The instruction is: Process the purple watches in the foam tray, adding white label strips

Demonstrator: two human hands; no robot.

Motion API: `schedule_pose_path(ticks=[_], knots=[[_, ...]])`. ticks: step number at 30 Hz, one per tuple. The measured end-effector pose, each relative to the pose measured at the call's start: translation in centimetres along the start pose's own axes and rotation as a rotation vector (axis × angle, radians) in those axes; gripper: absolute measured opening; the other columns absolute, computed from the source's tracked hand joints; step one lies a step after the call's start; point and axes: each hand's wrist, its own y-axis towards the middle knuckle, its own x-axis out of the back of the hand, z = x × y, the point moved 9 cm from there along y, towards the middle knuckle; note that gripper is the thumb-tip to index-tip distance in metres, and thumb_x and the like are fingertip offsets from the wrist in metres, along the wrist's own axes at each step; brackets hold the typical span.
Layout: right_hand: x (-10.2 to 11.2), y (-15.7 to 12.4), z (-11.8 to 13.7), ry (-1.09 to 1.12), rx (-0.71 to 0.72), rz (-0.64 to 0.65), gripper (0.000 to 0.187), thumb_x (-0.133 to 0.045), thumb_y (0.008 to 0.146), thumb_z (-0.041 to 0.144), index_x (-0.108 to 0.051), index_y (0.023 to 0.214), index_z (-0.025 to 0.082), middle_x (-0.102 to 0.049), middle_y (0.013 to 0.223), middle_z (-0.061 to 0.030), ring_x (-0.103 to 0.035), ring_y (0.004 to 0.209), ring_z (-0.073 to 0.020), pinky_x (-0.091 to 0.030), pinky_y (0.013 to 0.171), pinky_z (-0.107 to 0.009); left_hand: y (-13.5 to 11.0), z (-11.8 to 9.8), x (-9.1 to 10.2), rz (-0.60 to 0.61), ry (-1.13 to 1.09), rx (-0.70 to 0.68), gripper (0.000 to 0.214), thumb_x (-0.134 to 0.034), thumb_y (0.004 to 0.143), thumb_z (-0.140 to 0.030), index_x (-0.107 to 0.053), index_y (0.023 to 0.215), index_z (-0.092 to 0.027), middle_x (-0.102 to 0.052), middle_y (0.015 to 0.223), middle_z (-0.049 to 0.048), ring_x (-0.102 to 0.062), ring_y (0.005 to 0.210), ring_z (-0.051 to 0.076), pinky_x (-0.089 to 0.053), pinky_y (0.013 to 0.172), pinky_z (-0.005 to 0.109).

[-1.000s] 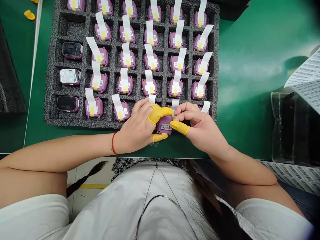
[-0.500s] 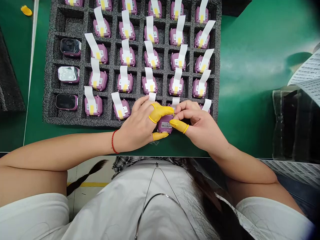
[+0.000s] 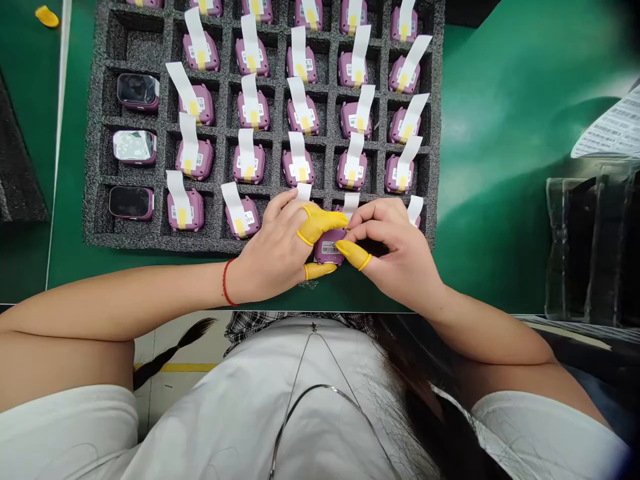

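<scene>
Smartwatch body, mauve plastic, barcode sticker uppermost, held over the near edge of the dark grey foam tray, about 5 o'clock from tray centre.

Left hand, at 9 o'clock from the body: grip clenched on the body, with two yellow finger cots against it, one at its upper edge and one at its lower edge. Red string bracelet around the left wrist.

Right hand, at 3 o'clock from the body: grip also clenched, fingertips pinched at the body's upper right corner, one cotted finger lying along its right side. Exact contact points partly hidden by the fingers.

Tray contents: rows of mauve watch units in separate compartments, each with a white paper tab and a strip of yellow tape, tabs angled toward 12 o'clock. Three units with dark or glossy glass faces upward in the column at the tray's 9 o'clock side.

Green worktop under the tray. Loose yellow finger cot on the worktop, about 10 o'clock from the tray. Clear plastic holder at about 3 o'clock from the tray, with a sheet of printed barcode labels just above it, near 2 o'clock. Black foam block at 9 o'clock, beyond the tray's edge.
</scene>
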Motion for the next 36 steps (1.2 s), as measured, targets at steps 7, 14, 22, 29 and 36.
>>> schedule_pose_path(ticks=[7,14,22,29,36], knots=[[-0.1,0.2,-0.2,-0.171,0.081,-0.048,0.022,-0.062,0.088,0.045,-0.066,0.094,0.024,-0.063,0.097,-0.006,-0.053,0.096,-0.0237,-0.038,0.084,-0.043,0.0,-0.2,-0.1,0.002,0.043,-0.02,0.048,-0.063,0.09,-0.039,-0.043,0.131,-0.023,-0.06,0.112,0.0071,-0.057,0.113,0.025,-0.033,0.113,0.055],[-1.7,0.6,-1.2,-0.151,0.025,0.037,0.037,-0.057,0.088,0.058,-0.062,0.084,0.022,-0.061,0.092,-0.0047,-0.049,0.092,-0.0225,-0.035,0.083,-0.042,-0.1,0.0,-0.6,0.321,0.065,-0.039,0.075,-0.073,0.079,-0.031,-0.033,0.141,-0.017,-0.047,0.132,0.0148,-0.041,0.129,0.032,-0.02,0.118,0.063],[-1.3,0.9,-1.8,-0.054,-0.01,0.017,0.026,-0.057,0.093,0.031,-0.063,0.071,0.021,-0.063,0.088,-0.0032,-0.049,0.091,-0.0207,-0.035,0.084,-0.042,0.3,0.3,-0.8,0.261,0.126,0.024,0.069,-0.074,0.079,-0.039,-0.042,0.136,-0.016,-0.052,0.122,0.013,-0.046,0.122,0.031,-0.023,0.117,0.063],[-1.3,1.2,-2.1,-0.014,-0.085,0.078,0.029,-0.054,0.093,0.023,-0.059,0.064,0.019,-0.062,0.089,-0.0037,-0.049,0.093,-0.02,-0.036,0.089,-0.041,0.5,0.5,-0.6,0.206,0.13,0.073,0.056,-0.071,0.082,-0.041,-0.05,0.13,-0.021,-0.056,0.119,0.0094,-0.049,0.119,0.028,-0.021,0.117,0.062],[0.1,1.2,-2.4,0.19,-0.144,-0.003,0.027,-0.051,0.09,0.027,-0.06,0.065,0.02,-0.059,0.089,-0.0046,-0.051,0.095,-0.0205,-0.039,0.092,-0.04,0.4,-0.2,-0.4,0.144,-0.1,0.129,0.038,-0.069,0.084,-0.032,-0.058,0.119,-0.023,-0.064,0.104,0.0041,-0.058,0.107,0.023,-0.024,0.117,0.055]])
